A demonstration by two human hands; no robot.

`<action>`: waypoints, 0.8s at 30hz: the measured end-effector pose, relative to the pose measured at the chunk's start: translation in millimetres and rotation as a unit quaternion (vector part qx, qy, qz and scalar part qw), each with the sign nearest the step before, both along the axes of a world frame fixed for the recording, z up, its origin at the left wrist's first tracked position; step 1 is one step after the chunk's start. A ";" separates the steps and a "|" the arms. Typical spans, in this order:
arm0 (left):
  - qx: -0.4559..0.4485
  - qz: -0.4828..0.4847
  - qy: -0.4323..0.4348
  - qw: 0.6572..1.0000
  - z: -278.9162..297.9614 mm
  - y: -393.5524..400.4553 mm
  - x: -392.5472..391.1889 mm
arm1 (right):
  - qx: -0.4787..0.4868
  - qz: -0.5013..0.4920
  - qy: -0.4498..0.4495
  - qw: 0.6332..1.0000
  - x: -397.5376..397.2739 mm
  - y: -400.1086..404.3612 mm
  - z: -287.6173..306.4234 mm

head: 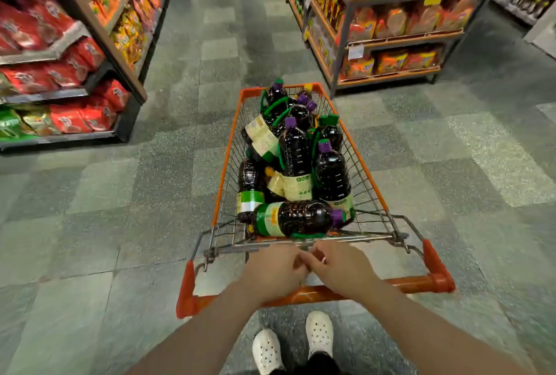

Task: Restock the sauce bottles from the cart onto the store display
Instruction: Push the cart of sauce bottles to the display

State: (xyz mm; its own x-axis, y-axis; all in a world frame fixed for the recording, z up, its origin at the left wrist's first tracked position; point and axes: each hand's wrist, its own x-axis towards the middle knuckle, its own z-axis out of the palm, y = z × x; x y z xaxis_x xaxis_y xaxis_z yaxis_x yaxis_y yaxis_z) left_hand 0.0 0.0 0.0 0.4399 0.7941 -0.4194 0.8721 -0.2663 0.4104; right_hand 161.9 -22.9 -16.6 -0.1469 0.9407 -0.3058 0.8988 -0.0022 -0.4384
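orange cart (228, 145): dark sauce bottles (296, 151) piled inside. left hand (275, 272), right hand (340, 269): together above handle (415, 282), fingers curled; grip seemingly none, unclear.

The cart (301, 164) at the frame's centre is bare wire mesh, metal with a dull shine, rimmed and handled in smooth orange plastic. The sauce bottles (296, 151) inside look like glossy dark plastic with paper labels and matt purple or green caps. The floor (120, 194) is speckled grey tile, fairly matt. At upper left, shiny red packets (69, 70) sit on shelves (99, 22) of possibly wood-faced board, blurred. The white shoes (319, 333) at the bottom are perforated and smooth.
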 end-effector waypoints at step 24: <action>0.029 -0.129 0.185 0.974 -34.0 -17.6 4.3 | -0.067 0.184 -0.228 0.954 16.4 -9.9 -6.6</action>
State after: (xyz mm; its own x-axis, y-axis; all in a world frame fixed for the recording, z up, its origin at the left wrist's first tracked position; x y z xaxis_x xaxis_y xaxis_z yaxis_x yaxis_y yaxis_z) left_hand 4.3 -17.6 -34.0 0.4554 0.7046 -0.5442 0.8585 -0.5094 0.0590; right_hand 178.3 -32.8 -23.2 -0.2827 0.7988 -0.5311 0.9467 0.3216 -0.0202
